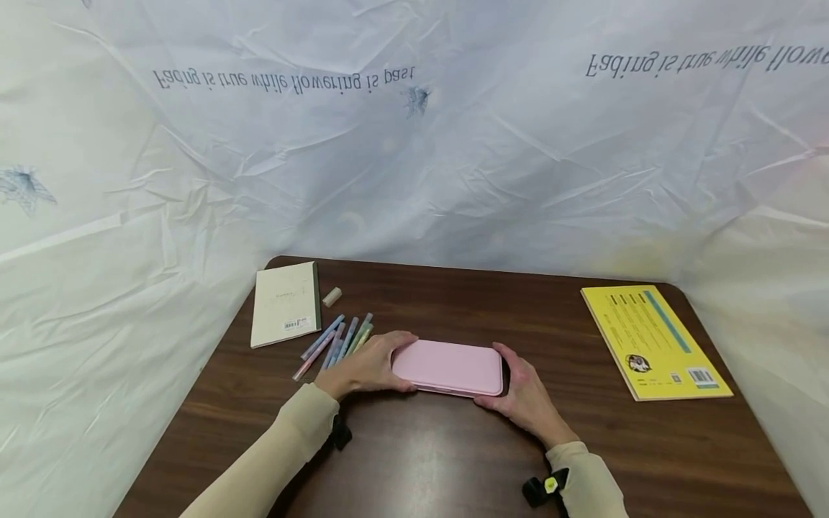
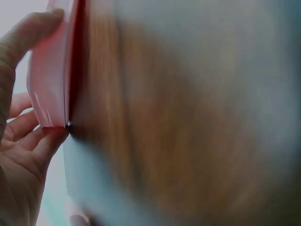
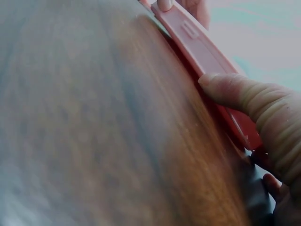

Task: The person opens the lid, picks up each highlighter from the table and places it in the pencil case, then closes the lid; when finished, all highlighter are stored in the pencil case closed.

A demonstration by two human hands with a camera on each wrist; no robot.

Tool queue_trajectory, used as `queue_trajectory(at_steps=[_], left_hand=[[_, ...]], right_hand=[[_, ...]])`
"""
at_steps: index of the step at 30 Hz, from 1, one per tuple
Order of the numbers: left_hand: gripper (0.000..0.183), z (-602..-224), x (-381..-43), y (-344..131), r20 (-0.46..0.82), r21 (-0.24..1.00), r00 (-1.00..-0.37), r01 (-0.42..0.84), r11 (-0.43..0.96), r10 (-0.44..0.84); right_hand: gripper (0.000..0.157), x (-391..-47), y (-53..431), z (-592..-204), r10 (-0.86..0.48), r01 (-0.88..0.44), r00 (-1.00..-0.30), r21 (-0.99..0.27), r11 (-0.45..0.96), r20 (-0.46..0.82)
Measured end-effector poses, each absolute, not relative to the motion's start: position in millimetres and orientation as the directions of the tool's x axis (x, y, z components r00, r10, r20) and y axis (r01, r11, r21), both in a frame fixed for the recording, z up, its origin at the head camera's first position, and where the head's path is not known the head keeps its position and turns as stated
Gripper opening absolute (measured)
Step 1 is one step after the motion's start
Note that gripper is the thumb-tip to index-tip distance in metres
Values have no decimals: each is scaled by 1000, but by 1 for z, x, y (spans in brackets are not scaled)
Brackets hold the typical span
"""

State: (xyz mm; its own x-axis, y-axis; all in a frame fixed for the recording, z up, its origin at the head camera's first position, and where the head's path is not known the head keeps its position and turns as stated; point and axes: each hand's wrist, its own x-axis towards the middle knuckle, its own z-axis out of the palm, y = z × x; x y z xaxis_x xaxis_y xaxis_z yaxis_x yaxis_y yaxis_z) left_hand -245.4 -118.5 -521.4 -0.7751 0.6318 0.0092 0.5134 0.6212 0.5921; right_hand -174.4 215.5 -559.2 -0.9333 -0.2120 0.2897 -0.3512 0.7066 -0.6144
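A pink pencil case (image 1: 448, 367), oblong with rounded corners and a closed lid, lies level at the middle of the table. My left hand (image 1: 374, 362) grips its left end, thumb on the near side and fingers round the far side. At the opposite end my right hand (image 1: 523, 394) holds the case the same way. In the left wrist view the thumb and fingers of the left hand (image 2: 23, 141) touch the pink case (image 2: 49, 89). The right wrist view has the right thumb (image 3: 230, 92) pressed on the front wall of the case (image 3: 202, 52), near a small raised tab.
Several pastel pens (image 1: 337, 344) lie loosely left of the left hand. Behind them are a small beige eraser-like block (image 1: 332, 296) and a cream notebook (image 1: 285, 302). A yellow book (image 1: 654, 342) lies at the right. White printed cloth (image 1: 453, 180) hangs round the table (image 1: 414, 460).
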Motion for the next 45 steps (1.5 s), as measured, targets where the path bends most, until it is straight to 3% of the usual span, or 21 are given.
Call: queue_trajectory(at_steps=[15, 31, 38, 45], left_hand=[[101, -535, -236, -132, 41, 615, -796, 497, 612, 604], [111, -544, -240, -134, 70, 676, -808, 469, 568, 585], [111, -545, -241, -134, 104, 689, -779, 505, 520, 618], [113, -544, -240, -133, 89, 698, -785, 488, 523, 614]], right_hand=[[104, -174, 215, -559, -246, -354, -935, -649, 674, 255], [87, -184, 223, -557, -316, -456, -890, -606, 652, 330], [67, -184, 226, -551, -247, -434, -898, -637, 638, 365], [65, -183, 226, -554, -238, -408, -911, -661, 629, 336]])
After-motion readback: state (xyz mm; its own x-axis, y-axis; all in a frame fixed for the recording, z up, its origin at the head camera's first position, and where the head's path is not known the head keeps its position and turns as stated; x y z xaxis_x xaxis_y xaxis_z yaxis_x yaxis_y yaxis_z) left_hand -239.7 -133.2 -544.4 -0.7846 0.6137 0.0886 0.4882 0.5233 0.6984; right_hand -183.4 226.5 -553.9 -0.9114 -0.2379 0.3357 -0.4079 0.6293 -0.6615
